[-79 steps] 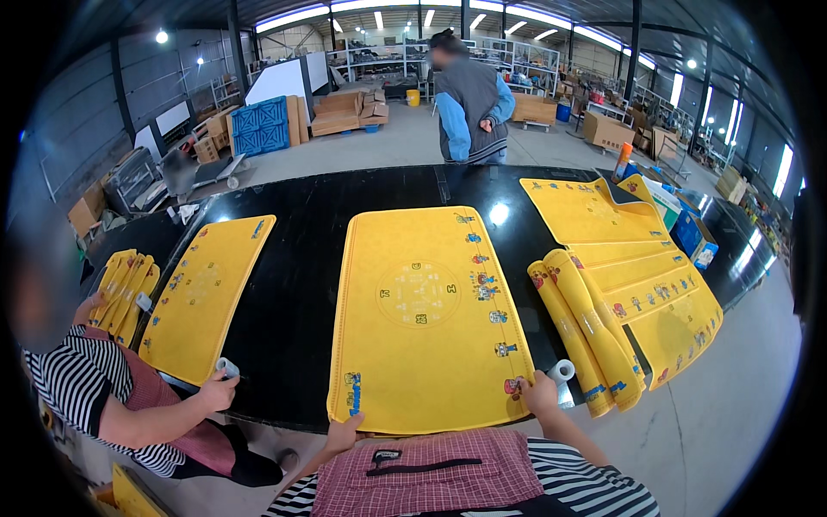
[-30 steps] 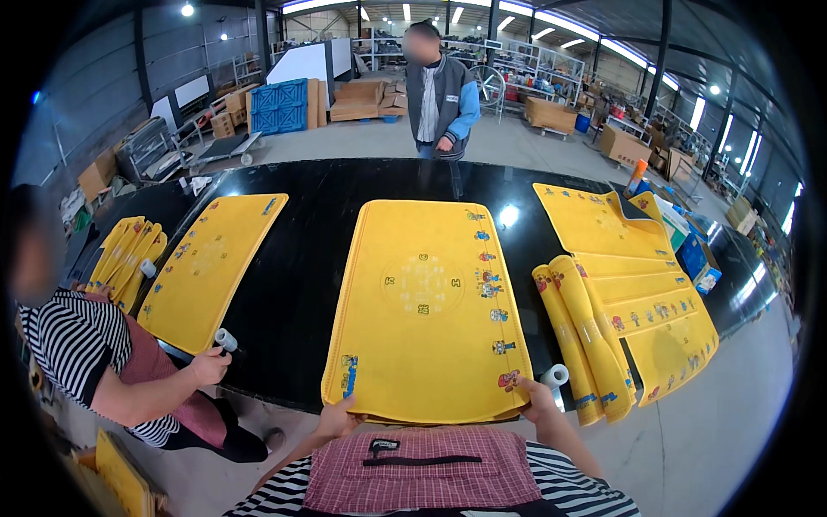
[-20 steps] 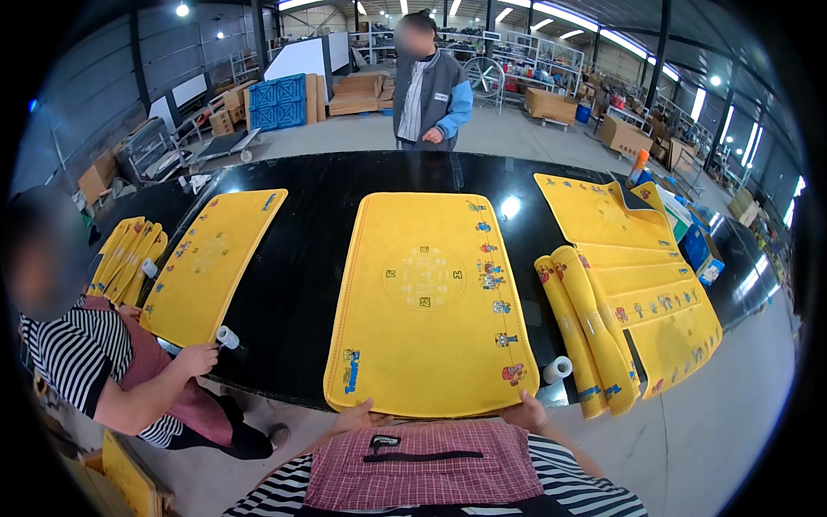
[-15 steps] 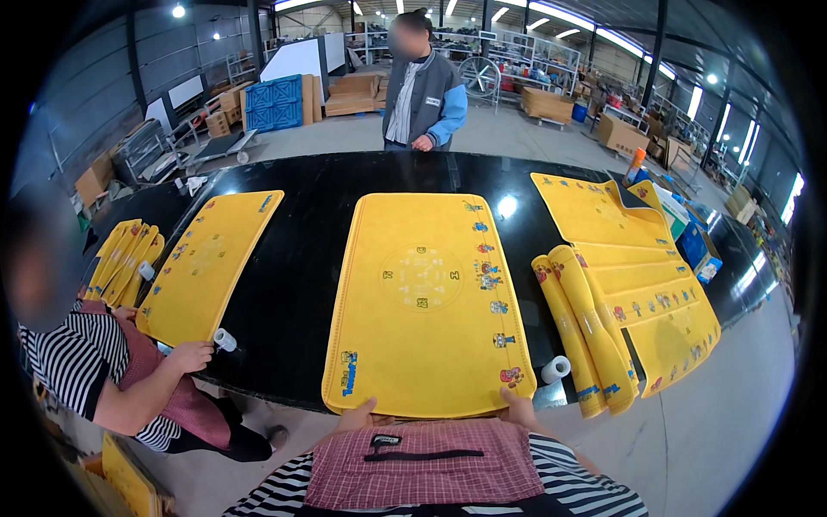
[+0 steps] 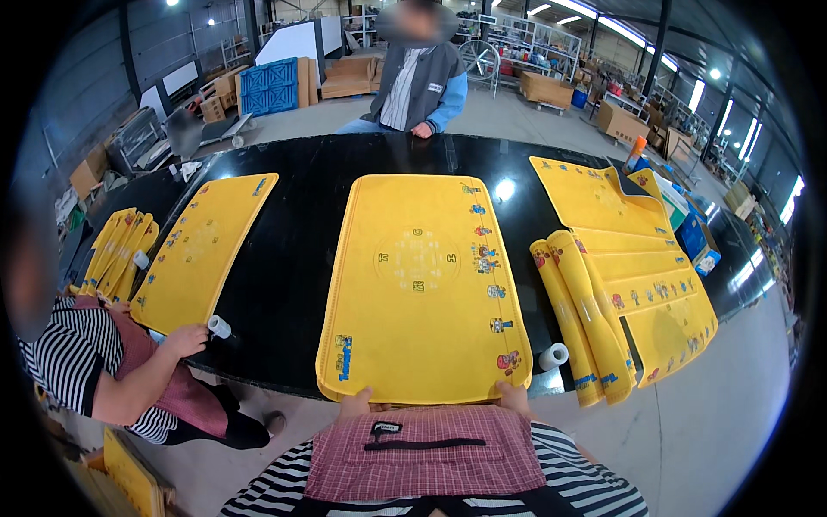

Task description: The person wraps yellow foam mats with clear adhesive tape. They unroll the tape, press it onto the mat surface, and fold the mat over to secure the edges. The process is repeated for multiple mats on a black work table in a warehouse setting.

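A yellow mat [image 5: 413,336] with rounded corners, cartoon figures along its right side and a faint round print lies flat before me on the black table. My left hand [image 5: 355,403] is closed on its near edge by the left corner, thumb on top. Likewise my right hand [image 5: 514,398] pinches the near edge by the right corner. The fingers beneath the mat are hidden on both sides. Just right of the mat stands a white roll [image 5: 553,356], near my right hand but apart from it.
Rolled yellow mats [image 5: 581,327] and spread mats [image 5: 633,258] lie at right, near boxes [image 5: 696,241]. At left, a co-worker's hand [image 5: 185,339] holds another yellow mat [image 5: 207,246] beside a white roll [image 5: 220,327]. Across the black table [image 5: 293,258] is another person [image 5: 418,86].
The view has tilted slightly, so the table sits higher. Both my hands keep their hold on the mat's near edge. The person across has shifted, with an arm now out to the side.
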The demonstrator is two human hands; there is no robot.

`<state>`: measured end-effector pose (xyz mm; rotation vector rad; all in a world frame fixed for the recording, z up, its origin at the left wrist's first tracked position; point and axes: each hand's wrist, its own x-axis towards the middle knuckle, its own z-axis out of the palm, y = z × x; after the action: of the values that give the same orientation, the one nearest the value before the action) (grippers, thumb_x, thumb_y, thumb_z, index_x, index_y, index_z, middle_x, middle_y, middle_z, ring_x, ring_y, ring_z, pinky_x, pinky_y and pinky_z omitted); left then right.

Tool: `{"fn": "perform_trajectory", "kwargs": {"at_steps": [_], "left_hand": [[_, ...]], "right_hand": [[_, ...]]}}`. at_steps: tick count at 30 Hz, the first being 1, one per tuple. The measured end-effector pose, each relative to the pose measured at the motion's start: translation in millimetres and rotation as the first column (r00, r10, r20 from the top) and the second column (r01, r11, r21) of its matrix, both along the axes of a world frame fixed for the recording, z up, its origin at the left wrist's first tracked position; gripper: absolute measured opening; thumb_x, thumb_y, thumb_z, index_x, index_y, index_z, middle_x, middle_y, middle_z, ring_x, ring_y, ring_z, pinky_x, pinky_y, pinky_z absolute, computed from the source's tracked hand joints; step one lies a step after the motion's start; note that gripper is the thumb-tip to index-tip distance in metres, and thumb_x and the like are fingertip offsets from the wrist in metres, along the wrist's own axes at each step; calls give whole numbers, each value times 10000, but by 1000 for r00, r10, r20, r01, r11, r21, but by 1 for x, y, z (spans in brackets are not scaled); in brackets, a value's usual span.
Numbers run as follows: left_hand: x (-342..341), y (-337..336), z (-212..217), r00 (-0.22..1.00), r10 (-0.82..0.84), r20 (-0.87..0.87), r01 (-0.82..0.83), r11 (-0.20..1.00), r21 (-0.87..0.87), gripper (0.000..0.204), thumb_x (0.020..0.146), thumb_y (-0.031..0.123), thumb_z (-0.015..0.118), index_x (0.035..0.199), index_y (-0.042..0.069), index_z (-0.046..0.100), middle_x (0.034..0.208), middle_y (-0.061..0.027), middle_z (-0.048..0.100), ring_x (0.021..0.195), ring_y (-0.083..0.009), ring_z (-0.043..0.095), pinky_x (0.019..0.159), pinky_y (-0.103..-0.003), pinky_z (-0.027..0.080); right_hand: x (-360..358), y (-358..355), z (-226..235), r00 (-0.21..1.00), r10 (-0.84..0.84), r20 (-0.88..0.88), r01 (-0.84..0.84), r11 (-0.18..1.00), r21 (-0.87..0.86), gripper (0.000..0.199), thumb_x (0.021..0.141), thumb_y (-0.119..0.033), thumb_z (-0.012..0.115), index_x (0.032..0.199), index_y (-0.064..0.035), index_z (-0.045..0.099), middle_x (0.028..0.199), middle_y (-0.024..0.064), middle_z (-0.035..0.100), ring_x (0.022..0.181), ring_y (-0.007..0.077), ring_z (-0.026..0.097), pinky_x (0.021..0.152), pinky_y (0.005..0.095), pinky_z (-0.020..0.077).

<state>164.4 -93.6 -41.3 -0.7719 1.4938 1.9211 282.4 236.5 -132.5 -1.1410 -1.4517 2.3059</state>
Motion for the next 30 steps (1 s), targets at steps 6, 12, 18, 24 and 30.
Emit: {"fn": "perform_trajectory", "kwargs": {"at_steps": [6,12,18,24,30], "left_hand": [[-3,-7,4,1000,-5,12,3,990,141,384,1104,211,432,1458,67,388,1228,-166,628,959,-233,677,830,-373,600],[-50,-25,12,886,-235,-400,266,964,23,425,1107,264,451,1502,127,374,1354,-110,601,1132,-278,652,901,-458,581],[-150,-12,179,591,-137,-795,205,979,-15,426,1065,331,558,1332,-1,555,1289,-144,660,1150,-254,665,1003,-421,531],[-162,-19,314,-413,-1,-911,-19,1000,8,459,1083,326,525,1401,-5,530,1403,-132,588,1335,-228,537,1143,-378,395],[-152,9,395,-741,-34,-670,-191,968,162,443,1065,350,567,1358,20,602,1323,-88,662,1223,-250,620,1071,-345,430]], "right_hand": [[-6,-21,82,1000,-16,-18,13,989,-146,425,1056,-200,547,1421,-18,425,1305,173,613,1139,358,665,889,484,612],[-24,22,131,941,305,-148,-288,949,127,525,1085,-399,475,1481,-59,418,1379,124,584,1208,295,636,929,471,591],[-102,60,273,955,188,-230,-10,794,608,614,1019,-503,587,1412,-34,542,1341,78,607,1239,173,549,1048,333,435],[-120,43,405,361,585,-726,662,388,642,503,1040,-350,604,1389,2,518,1386,100,577,1288,216,547,1094,365,421],[-133,42,498,240,814,-528,874,56,482,470,1061,-344,558,1375,6,535,1354,109,607,1244,233,584,1045,346,439]]}}
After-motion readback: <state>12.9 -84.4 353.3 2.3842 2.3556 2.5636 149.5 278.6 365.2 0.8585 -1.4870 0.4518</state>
